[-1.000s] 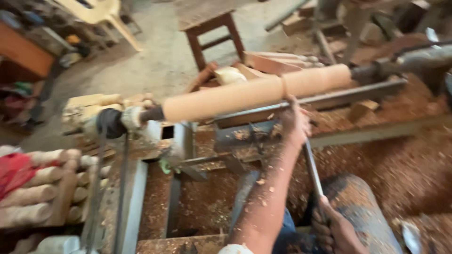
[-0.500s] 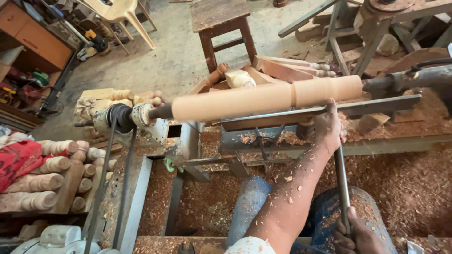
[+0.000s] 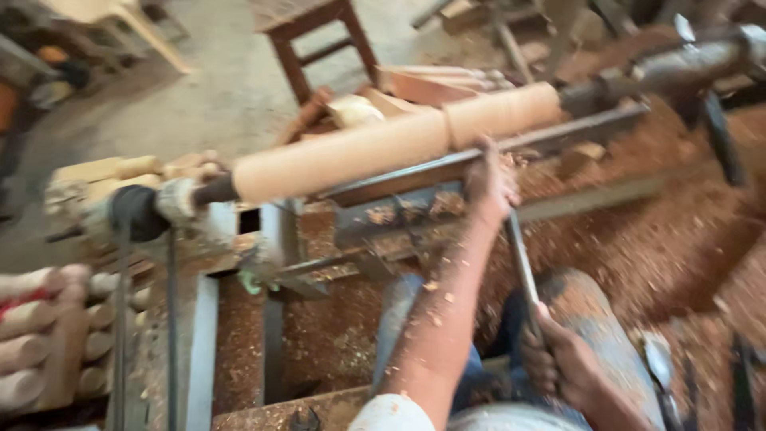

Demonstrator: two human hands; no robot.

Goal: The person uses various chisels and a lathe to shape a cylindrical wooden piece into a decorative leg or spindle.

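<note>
A long pale wooden cylinder is mounted lengthwise in a lathe, with a groove cut right of its middle. My left hand rests on the metal tool rest just below the cylinder and pins down the steel shaft of a turning chisel. My right hand grips the chisel's handle low down, near my knee. The chisel tip is hidden behind my left hand. Wood chips cling to my left forearm.
The headstock with its drive belt stands at the left and the tailstock at the right. Turned wooden pieces are stacked at far left. A wooden stool stands behind. Sawdust covers the floor.
The view has swung and blurred. Both hands keep their hold on the chisel. My left hand now sits closer to the groove than half a second ago.
</note>
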